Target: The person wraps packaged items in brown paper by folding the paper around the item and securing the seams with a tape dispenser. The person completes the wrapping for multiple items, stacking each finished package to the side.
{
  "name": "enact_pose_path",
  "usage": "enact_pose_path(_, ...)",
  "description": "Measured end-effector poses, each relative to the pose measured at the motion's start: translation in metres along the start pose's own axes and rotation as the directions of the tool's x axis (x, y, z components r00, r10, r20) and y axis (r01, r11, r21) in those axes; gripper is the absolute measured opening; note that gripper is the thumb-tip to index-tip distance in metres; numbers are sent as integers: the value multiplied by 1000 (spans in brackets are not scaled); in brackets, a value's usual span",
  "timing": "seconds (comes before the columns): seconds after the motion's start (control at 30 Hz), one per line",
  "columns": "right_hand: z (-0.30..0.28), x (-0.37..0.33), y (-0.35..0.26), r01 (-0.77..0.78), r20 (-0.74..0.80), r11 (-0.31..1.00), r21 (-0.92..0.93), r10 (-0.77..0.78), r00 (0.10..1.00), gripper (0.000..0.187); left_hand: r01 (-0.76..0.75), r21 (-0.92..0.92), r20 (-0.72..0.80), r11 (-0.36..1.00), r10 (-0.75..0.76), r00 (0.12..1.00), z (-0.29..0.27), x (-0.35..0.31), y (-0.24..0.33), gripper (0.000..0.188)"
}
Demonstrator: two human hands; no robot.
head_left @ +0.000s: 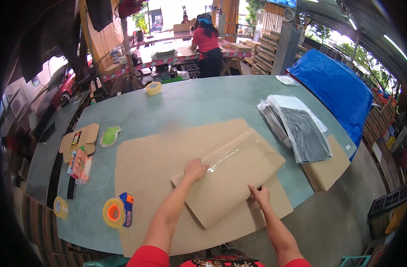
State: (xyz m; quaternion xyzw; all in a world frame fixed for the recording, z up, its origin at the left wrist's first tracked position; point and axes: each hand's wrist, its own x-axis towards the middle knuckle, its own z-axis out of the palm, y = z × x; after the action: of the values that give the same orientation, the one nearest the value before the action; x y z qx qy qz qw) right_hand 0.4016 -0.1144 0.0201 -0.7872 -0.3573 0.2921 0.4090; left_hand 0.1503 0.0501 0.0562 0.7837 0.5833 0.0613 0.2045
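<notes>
A folded brown kraft paper packet (232,187) lies at a slant on a large flat sheet of kraft paper (145,155). A shiny strip of clear tape (225,156) runs along the packet's upper part. At its upper left edge my left hand (196,170) has its fingers closed on the paper, some of them hidden from view. My right hand (260,196) pinches the packet's lower right edge between thumb and fingers. Left of the sheet, an orange and blue tape dispenser (128,209) stands against a roll of yellowish tape (108,212).
On the green table (136,107) are more tape rolls (153,88), a flattened carton (81,138) and a pink packet (80,165). Plastic-wrapped dark panels (303,131) lie right, above a cardboard piece (330,167). A blue tarp (332,89) stands beyond; a person (206,44) works behind.
</notes>
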Motion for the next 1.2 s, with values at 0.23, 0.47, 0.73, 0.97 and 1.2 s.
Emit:
enact_pose_path(0.23, 34, 21, -34, 247, 111, 932, -264, -225, 968, 51, 216, -118, -34, 969, -221, 975, 25, -143, -36, 48)
enact_pose_path(0.47, 52, -17, -36, 771, 407, 598, -216, -663, 628, 53, 339, -34, -502, 940, -309, 808, 47, -234, -51, 31)
enact_pose_path(0.73, 16, -175, 17, 907, 754, 307, 289, -656, -18, 26, -249, 107, -396, 963, 271, 878, 103, -334, 19, 24)
enact_pose_path(0.97, 74, -145, 54, 821, 568, 533, 205, -748, 343, 27, -197, -790, -417, 581, -274, 866, 172, -248, -18, 36)
enact_pose_path(1.2, 75, -150, 48, 817, 504, 537, 211, -776, 379, 27, 9, -810, -251, 586, -361, 898, 174, -240, -14, 36)
